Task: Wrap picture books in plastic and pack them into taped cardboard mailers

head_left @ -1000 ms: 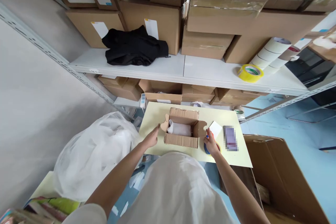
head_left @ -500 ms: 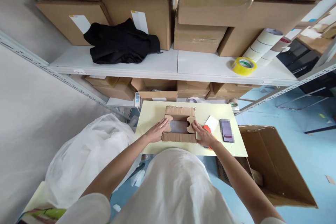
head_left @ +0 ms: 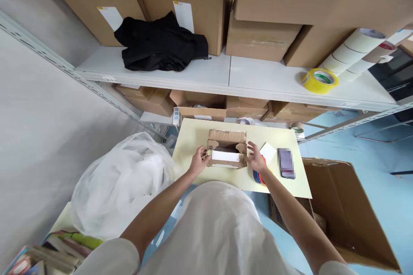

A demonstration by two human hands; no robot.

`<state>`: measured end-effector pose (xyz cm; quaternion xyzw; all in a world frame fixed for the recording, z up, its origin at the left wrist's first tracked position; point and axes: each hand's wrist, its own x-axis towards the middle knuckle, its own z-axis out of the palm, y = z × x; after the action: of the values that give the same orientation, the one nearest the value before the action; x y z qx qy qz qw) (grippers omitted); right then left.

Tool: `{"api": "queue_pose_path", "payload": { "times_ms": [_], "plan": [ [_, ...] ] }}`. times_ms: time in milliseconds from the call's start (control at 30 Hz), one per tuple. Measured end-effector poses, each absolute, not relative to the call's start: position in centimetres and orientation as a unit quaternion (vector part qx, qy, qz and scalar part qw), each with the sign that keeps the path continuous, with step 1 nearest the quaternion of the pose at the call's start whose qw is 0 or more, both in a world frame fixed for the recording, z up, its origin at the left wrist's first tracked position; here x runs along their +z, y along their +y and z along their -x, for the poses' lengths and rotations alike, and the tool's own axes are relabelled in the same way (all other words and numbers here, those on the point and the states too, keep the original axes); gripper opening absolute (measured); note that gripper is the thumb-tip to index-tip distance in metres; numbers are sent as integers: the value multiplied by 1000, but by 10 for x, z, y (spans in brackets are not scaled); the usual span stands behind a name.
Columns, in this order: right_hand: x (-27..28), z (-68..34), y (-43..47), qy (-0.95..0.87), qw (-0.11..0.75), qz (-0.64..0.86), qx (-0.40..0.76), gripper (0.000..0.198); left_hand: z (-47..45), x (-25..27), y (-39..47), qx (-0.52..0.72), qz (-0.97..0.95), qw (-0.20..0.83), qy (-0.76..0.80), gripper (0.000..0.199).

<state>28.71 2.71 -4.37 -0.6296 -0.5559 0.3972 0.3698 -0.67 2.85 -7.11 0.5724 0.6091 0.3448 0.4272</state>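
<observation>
A small cardboard box (head_left: 227, 164) stands on the pale yellow table, its back flap raised and its end flaps folded inward. A white strip or label shows along its front part. My left hand (head_left: 199, 161) grips the box's left end, thumb toward the front and fingers curled at the corner. At the right end, my right hand (head_left: 256, 160) has its fingers stretched and apart, with the fingertips at or very near the cardboard. Just beside that wrist lie a white card (head_left: 267, 152) and blue and red tape rolls (head_left: 257, 177), partly hidden by my forearm.
A phone (head_left: 286, 163) lies on the table (head_left: 190, 137) at right. Above are shelves with cartons, a black garment (head_left: 164, 47) and yellow tape (head_left: 320, 80). A large open carton (head_left: 351, 210) stands at right, a translucent bag (head_left: 122, 184) at left.
The box's front now shows a white strip that was not visible before. My right hand has loosened from lying against the end flap; my left fingers have curled round the corner. The view has shifted.
</observation>
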Motion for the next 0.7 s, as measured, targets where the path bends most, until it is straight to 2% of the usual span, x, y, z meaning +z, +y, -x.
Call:
{"api": "queue_pose_path", "payload": {
  "times_ms": [100,200,333,533,700],
  "plan": [
    [-42,-287,47,-471,436,599,480,69,3,-71,22,346,-571,424,612,55],
    [-39,-283,58,-445,454,585,503,69,2,-63,16,340,-625,369,598,50],
    [-36,-280,53,-476,419,590,500,48,4,-55,11,309,-654,359,590,41],
    [-42,-283,34,-566,351,627,404,33,5,-56,12,354,-589,400,606,72],
    [-47,-282,26,-619,303,639,341,30,8,-52,15,336,-630,368,595,61]
  ]
}}
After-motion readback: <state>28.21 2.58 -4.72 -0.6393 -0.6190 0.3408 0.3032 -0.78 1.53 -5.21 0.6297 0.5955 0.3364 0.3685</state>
